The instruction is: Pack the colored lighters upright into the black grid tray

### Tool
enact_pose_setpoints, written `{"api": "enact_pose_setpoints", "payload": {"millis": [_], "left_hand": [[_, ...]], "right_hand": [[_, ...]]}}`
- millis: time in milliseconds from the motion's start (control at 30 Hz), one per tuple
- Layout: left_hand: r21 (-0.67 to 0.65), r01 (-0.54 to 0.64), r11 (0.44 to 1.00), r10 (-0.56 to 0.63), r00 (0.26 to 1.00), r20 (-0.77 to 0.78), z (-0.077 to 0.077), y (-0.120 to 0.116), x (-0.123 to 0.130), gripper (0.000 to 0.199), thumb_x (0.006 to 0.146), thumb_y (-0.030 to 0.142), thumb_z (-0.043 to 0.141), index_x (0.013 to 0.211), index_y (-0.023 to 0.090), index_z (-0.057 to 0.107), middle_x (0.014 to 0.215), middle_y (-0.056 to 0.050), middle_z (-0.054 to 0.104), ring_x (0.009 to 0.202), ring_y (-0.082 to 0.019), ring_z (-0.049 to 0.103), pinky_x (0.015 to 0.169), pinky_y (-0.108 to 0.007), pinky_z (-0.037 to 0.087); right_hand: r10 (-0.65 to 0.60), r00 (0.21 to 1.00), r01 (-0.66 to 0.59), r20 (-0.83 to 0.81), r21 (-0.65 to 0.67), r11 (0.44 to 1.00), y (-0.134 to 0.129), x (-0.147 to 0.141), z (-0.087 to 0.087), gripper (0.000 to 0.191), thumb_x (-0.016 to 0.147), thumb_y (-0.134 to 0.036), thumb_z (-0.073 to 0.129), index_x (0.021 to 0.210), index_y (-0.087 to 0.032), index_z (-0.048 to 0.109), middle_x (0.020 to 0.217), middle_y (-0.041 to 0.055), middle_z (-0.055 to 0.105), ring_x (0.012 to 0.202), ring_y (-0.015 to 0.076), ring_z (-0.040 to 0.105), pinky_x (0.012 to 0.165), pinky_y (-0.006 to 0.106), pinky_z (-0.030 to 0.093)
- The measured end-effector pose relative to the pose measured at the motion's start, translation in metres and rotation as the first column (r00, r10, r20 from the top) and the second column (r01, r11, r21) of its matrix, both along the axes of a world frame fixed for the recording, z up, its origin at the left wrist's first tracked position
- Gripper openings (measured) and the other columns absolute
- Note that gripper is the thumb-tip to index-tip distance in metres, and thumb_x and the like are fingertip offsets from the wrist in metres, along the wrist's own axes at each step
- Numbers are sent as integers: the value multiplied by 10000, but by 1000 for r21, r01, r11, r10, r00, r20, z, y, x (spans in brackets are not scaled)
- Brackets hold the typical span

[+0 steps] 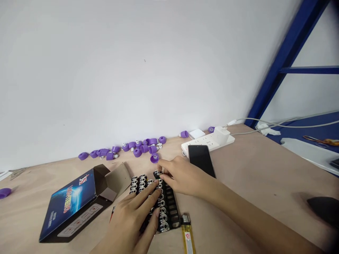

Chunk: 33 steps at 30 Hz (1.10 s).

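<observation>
A black slotted tray (173,208) stands in front of me, packed with upright lighters (163,210) whose metal tops show in rows. Its right-hand column shows bare slots. My left hand (129,215) lies across the lighters with fingers stretched out, hiding part of the rows. At the tray's far end, my right hand (176,173) has thumb and fingers closed around the top of a lighter, mostly covered by the fingertips. A yellow lighter (188,236) lies on the table by the tray's near right corner. Something red peeks out beside my left hand.
Left of the tray, a blue lighter box (74,204) lies with its flap open. Purple caps (137,152) are scattered along the wall. A phone (200,158) leans on a white power strip (209,141) with a plugged-in charger (221,135). A dark object (324,208) sits far right.
</observation>
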<state>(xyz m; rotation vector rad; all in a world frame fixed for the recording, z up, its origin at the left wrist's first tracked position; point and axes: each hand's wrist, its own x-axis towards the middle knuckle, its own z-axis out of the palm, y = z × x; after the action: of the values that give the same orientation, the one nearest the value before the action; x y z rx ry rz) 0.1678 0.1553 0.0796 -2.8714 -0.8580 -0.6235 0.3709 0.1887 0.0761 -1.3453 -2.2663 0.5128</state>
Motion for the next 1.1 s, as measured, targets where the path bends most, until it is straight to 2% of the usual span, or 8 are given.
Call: {"api": "enact_pose_setpoints", "payload": {"millis": [100, 267, 467, 1100], "left_hand": [[13, 2, 1000, -3, 1000, 13, -3, 0, 0, 340, 909, 188, 470, 1159, 86, 676, 1210, -192, 695, 860, -279, 764, 688, -399, 663], [32, 5, 999, -5, 1000, 29, -6, -1, -1, 337, 916, 193, 473, 1162, 81, 674, 1212, -199, 691, 876, -277, 762, 689, -388, 662], [10, 5, 1000, -5, 1000, 18, -2, -1, -1, 338, 917, 185, 469, 1170, 87, 670, 1217, -187, 693, 885, -257, 761, 697, -352, 659], [-14, -9, 1000, 9, 1000, 10, -5, -1, -2, 354, 915, 195, 475, 1203, 98, 656, 1240, -179, 683, 915, -259, 754, 722, -352, 657]], "right_hand": [[-10, 999, 9, 40, 28, 1000, 0, 0, -2, 46, 901, -180, 559, 908, -178, 604, 787, 52, 673, 695, 175, 615, 573, 254, 363], [-5, 993, -1, 118, 55, 998, -1, 1, -2, 56, 904, -188, 549, 881, -172, 597, 731, 36, 646, 626, 154, 583, 525, 246, 311], [0, 974, -23, 225, 97, 995, -5, -2, 5, 85, 892, -149, 532, 907, -146, 616, 699, 57, 635, 605, 164, 560, 500, 267, 231], [0, 956, -25, 292, 85, 996, -11, -8, 13, 96, 886, -126, 535, 855, -153, 621, 764, 72, 669, 674, 191, 628, 529, 278, 304]]}}
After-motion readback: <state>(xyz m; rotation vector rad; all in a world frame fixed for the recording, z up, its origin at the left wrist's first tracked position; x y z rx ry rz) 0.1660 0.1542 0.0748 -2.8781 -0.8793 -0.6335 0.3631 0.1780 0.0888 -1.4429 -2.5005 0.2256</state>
